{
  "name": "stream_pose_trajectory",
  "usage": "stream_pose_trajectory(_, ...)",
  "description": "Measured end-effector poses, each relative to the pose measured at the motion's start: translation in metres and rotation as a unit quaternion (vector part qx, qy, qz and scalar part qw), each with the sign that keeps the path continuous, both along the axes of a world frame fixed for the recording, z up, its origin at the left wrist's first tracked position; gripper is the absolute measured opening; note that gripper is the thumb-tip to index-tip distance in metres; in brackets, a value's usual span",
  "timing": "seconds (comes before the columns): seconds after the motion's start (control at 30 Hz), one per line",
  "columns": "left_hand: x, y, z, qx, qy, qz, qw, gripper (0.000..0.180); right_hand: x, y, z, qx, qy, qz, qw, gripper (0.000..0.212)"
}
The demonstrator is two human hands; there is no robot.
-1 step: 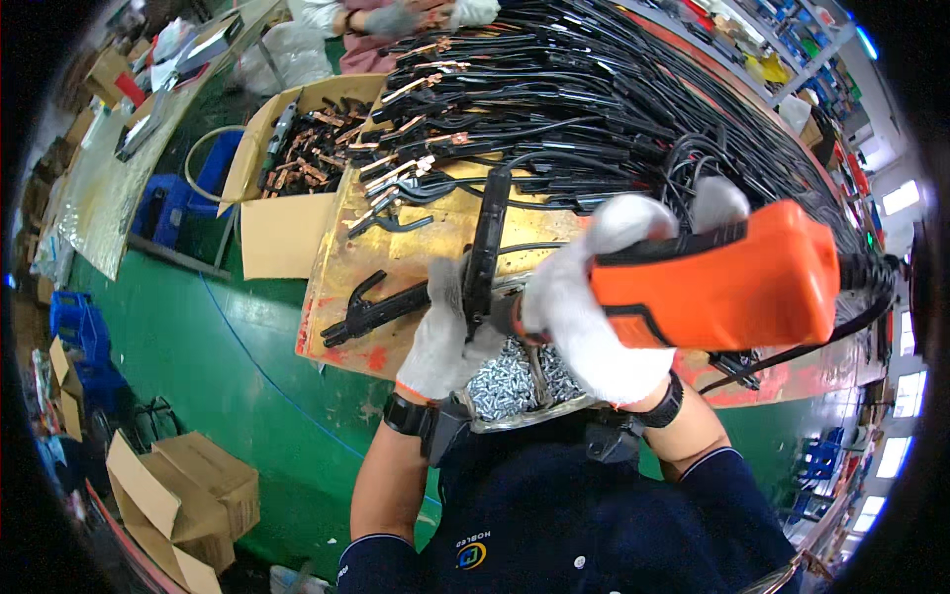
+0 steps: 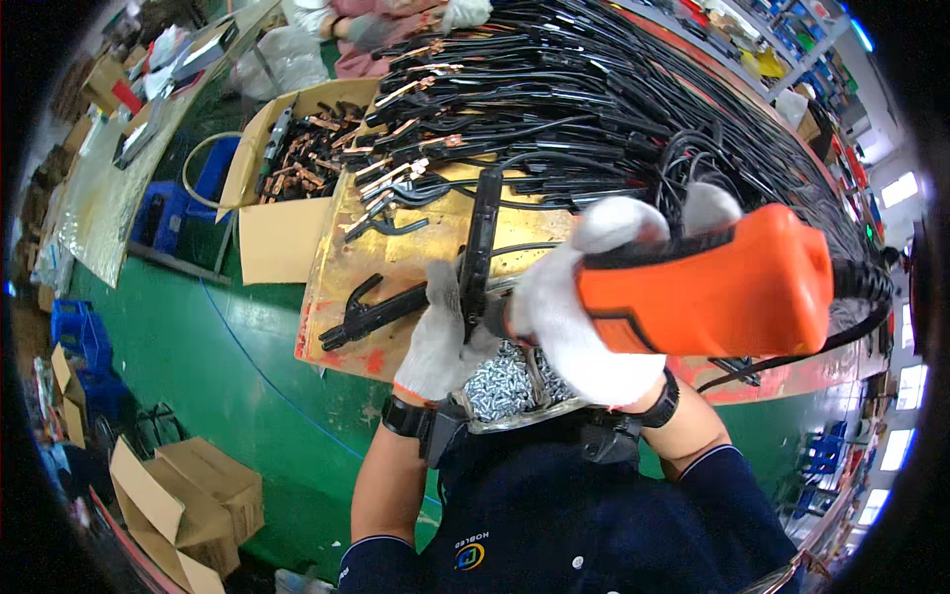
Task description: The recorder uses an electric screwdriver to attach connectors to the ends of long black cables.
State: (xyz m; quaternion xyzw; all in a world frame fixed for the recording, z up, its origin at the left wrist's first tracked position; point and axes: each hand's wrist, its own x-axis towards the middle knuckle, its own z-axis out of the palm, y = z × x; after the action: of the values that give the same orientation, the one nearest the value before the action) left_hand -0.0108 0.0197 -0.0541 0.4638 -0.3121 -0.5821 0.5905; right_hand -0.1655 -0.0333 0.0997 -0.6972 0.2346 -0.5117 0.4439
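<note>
Above the near side of the table (image 2: 401, 259), the gloved left hand (image 2: 437, 342) had its fingers closed around the lower part of a black handle (image 2: 483, 223), which stood nearly upright. The gloved right hand (image 2: 594, 332) wrapped its fingers around an orange power tool (image 2: 708, 287), its dark nose pointing at the handle's lower end; whether they touched could not be told. Just below lay silver screws (image 2: 498, 386) in a tray. To the left, a hooked black holder (image 2: 381, 314) lay on the table; beyond, black cables (image 2: 584, 94) were heaped.
</note>
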Motion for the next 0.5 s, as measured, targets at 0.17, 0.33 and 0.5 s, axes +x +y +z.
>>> stream_pose_trajectory(0.17, -0.018, -0.011, 0.029, 0.114, 0.236, 0.060, 0.963, 0.048, -0.015, 0.000, 0.006, 0.071, -0.067, -0.001, 0.995, 0.054)
stream_pose_trajectory(0.33, -0.007, -0.007, 0.047, 0.142, 0.286, -0.036, 0.947, 0.044, -0.049, 0.001, 0.019, 0.159, -0.174, -0.083, 0.968, 0.031)
stream_pose_trajectory(0.5, -0.004, -0.007, 0.049, 0.181, 0.281, -0.042, 0.942, 0.066, -0.069, -0.005, -0.006, 0.116, -0.351, -0.141, 0.918, 0.052)
